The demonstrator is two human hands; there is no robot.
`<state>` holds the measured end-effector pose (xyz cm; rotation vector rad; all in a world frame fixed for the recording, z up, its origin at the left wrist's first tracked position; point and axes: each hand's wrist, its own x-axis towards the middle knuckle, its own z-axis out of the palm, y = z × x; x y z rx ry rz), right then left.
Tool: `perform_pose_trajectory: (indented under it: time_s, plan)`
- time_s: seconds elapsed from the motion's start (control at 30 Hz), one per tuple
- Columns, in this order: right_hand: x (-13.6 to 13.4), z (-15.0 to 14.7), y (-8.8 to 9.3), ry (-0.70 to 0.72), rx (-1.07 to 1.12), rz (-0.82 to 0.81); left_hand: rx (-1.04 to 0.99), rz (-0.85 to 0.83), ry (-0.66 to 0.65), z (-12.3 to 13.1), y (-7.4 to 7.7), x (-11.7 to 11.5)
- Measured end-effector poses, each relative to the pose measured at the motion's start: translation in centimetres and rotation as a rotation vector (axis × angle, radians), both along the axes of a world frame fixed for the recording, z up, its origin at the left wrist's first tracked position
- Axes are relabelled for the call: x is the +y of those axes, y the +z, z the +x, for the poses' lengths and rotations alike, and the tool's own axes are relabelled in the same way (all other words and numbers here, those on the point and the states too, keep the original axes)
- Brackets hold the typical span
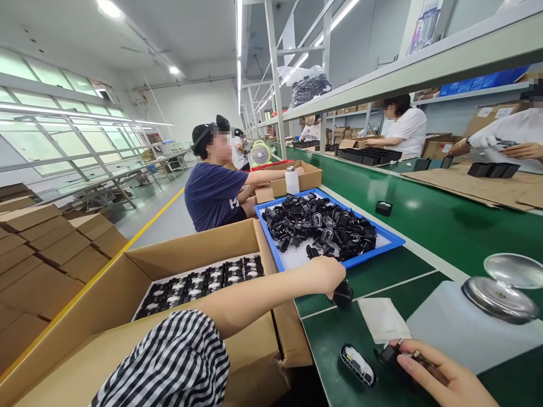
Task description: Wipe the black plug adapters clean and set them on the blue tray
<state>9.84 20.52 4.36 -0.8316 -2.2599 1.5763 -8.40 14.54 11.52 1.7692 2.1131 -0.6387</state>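
Note:
My left hand (326, 277), at the end of a striped sleeve (165, 364), reaches over the near corner of a blue tray (382, 240) and grips a black plug adapter (343, 295). The tray holds a heap of similar black adapters (318, 223) on a white liner. At the bottom right, my right hand (441, 376) pinches another black adapter (390, 357) above the green bench top (339, 333). Beside it lies a black adapter with a white patch on its face (357, 364). Its white part is partly unclear.
A cardboard box (102, 294) below my left arm holds rows of black adapters in a white insert (199, 285). A white cloth (384, 319) and a white bottle with a metal lid (470, 322) stand on the bench. Co-workers (212, 183) sit nearby, with stacked cartons at the left.

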Motion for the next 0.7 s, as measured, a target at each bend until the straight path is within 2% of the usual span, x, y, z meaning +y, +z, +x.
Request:
perform_pose_trajectory:
  time_s: [0.1,0.23,0.33,0.47,0.7]
  plan:
    - [-0.5,0.2,-0.3,0.033,-0.027,0.165,-0.023,0.061,0.077,0.4,0.0,-0.7]
    - [-0.6,0.4,-0.9,0.032,-0.024,0.470,-0.157,0.232,-0.002,0.5,-0.8,-1.0]
    - [-0.5,0.5,-1.1,0.045,-0.005,0.602,-0.216,0.254,-0.021,0.4,-1.7,-0.9]
    - [-0.4,0.5,-1.1,0.048,-0.001,0.649,-0.248,0.280,-0.008,0.2,-2.0,-0.7]
    - [-0.1,0.7,-1.0,0.035,0.006,0.652,-0.308,0.221,-0.007,0.2,-2.6,-0.2]
